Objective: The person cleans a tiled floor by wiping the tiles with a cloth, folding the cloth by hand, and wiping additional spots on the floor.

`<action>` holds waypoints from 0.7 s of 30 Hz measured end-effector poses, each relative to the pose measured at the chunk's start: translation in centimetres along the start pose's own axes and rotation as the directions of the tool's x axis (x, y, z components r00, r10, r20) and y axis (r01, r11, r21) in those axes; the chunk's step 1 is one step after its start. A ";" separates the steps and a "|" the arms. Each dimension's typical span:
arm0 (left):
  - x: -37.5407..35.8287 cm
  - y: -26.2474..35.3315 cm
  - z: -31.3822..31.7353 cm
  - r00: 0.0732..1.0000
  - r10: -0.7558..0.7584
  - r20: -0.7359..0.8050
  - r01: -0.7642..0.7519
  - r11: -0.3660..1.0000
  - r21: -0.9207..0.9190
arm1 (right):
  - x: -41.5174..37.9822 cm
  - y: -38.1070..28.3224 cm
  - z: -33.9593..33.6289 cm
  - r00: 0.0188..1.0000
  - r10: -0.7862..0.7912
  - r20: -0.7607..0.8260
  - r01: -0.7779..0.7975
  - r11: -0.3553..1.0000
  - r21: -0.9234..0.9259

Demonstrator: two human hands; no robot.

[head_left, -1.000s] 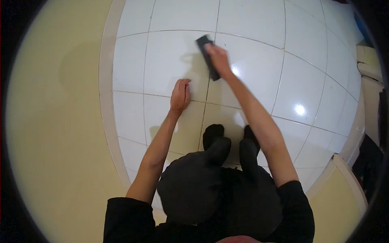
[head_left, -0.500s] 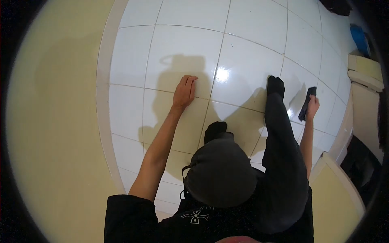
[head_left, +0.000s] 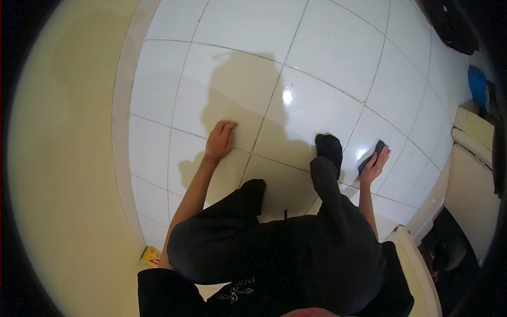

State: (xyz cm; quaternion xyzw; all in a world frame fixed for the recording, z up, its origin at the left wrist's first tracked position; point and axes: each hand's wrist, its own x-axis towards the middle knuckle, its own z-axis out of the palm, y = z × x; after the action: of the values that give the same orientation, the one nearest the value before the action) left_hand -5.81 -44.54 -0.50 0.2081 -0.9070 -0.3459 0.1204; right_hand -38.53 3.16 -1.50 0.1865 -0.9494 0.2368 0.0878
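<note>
Your glossy white tiled floor [head_left: 322,47] offers little friction. Your bare left hand [head_left: 219,140], loosely curled, is well apart from your bare right hand [head_left: 373,169], which covers a dark oblong block [head_left: 366,162] against the tile; grip closure cannot be told. Block probably light, firm, slide-prone: grasp long sides, mid-length.
</note>
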 end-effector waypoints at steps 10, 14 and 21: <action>0.1 0.0 0.8 0.999 -0.032 -0.025 0.032 0.999 0.015 | 26.4 14.6 7.5 0.933 0.124 -0.338 -0.280 0.838 -0.467; 0.3 0.1 0.7 0.999 -0.015 -0.031 0.016 0.999 0.042 | 36.6 14.8 11.0 0.949 0.120 -0.291 -0.252 0.845 -0.473; -0.1 -0.4 0.8 1.000 -0.019 -0.020 0.020 0.999 0.043 | 46.5 5.1 21.6 0.899 -0.376 -0.223 0.380 0.925 -0.027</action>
State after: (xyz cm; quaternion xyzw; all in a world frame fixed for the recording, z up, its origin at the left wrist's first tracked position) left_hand -5.83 -44.33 -1.37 0.2230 -0.9109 -0.3252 0.1213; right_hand -84.77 -17.64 -10.64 0.3399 -0.8772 0.2429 0.2367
